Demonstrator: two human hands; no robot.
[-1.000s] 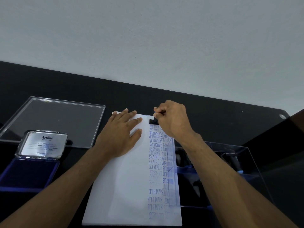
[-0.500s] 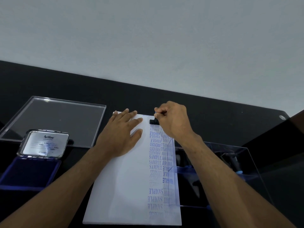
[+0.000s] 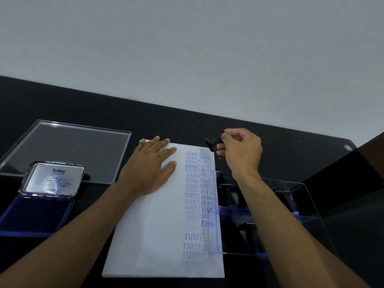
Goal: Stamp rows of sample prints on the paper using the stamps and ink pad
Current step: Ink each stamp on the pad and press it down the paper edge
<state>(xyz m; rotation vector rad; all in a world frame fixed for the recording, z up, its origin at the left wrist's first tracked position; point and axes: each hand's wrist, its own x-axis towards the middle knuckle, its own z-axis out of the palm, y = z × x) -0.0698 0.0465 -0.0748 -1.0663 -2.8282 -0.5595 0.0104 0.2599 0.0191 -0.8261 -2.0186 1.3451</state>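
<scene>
Right hand (image 3: pixel 241 150) pinches stamp (image 3: pixel 212 143) above paper (image 3: pixel 158 235).

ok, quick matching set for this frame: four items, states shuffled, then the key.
Items
1. stamp
2. left hand
3. ink pad
4. paper

States
A. lid open, left of the paper
B. flat on the paper's far left part
C. pinched in the right hand, tilted, off the paper
D. blue prints down its right side

Pairs: 1-C, 2-B, 3-A, 4-D
</scene>
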